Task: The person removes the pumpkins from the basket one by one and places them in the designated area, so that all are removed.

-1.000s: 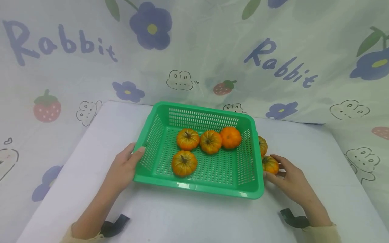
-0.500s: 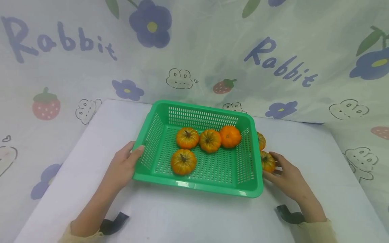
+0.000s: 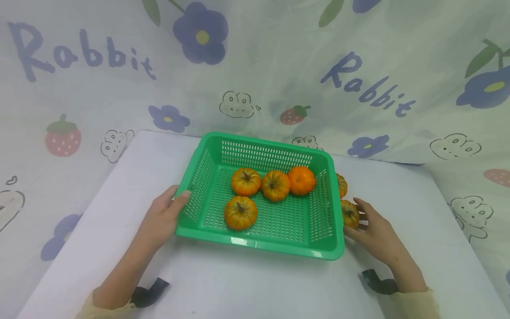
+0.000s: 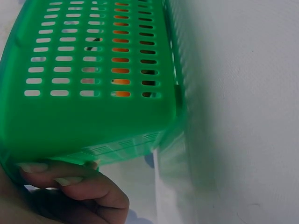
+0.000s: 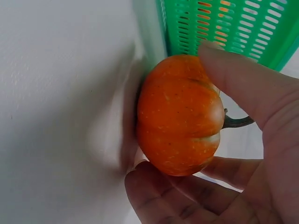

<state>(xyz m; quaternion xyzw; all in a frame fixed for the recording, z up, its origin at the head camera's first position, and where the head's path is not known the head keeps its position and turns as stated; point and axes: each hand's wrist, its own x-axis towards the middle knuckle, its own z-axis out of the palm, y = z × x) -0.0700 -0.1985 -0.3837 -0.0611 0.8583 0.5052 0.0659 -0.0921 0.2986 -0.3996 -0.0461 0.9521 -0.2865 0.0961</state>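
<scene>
The green plastic basket sits on the white surface with several small orange pumpkins inside, one of them apart near the front. My left hand grips its left rim, thumb on top; the left wrist view shows the curled fingers under the rim. Against the basket's right side lies a ribbed pumpkin with a dark stem. My right hand holds it loosely, thumb on one side and fingers curved round the other. A further pumpkin lies just behind it, partly hidden by the basket.
A cloth backdrop printed with rabbits, flowers and strawberries rises behind the white tabletop. Dark curved pieces, one by the left wrist and one by the right wrist, show beside the forearms.
My right hand and its pumpkin have shifted slightly left, closer to the basket's side. The left hand keeps its grip on the rim, and the pumpkins inside lie as before.
</scene>
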